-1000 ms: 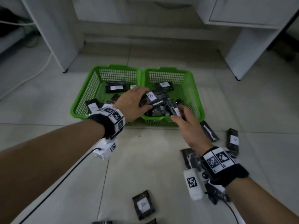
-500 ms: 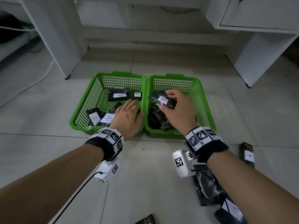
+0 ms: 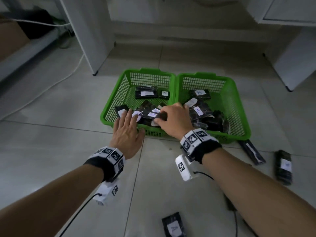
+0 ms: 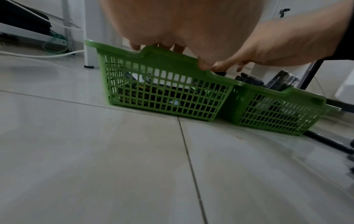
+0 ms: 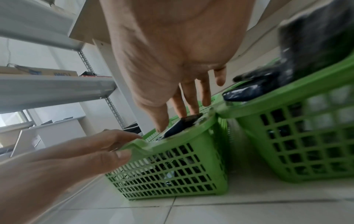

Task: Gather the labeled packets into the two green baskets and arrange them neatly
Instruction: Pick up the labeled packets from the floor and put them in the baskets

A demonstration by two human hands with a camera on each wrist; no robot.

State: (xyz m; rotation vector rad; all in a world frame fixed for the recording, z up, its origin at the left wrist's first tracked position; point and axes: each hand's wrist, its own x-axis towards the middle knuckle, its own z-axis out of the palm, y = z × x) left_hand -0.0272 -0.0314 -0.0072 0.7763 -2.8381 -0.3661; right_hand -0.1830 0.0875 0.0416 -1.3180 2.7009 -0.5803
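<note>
Two green mesh baskets stand side by side on the tiled floor, the left basket [image 3: 118, 96] and the right basket [image 3: 236, 106], both holding several black packets with white labels. My right hand [image 3: 172, 117] reaches over the left basket's near right corner and pinches a labeled packet [image 3: 152, 115] between thumb and fingers; the right wrist view shows that packet [image 5: 184, 123] just above the rim. My left hand [image 3: 127, 130] lies open with straight, spread fingers over the left basket's front rim [image 4: 162, 60], holding nothing.
Loose packets lie on the floor: two right of the baskets [image 3: 251, 151] [image 3: 283, 166] and one near me [image 3: 173, 226]. White cabinet legs [image 3: 92, 40] stand behind the baskets, and a white cable [image 3: 51, 82] runs at the left. Wrist-camera wires trail under my arms.
My right hand has crossed from the right basket to the left basket, carrying a packet. My left hand has drawn back toward the left basket's front rim.
</note>
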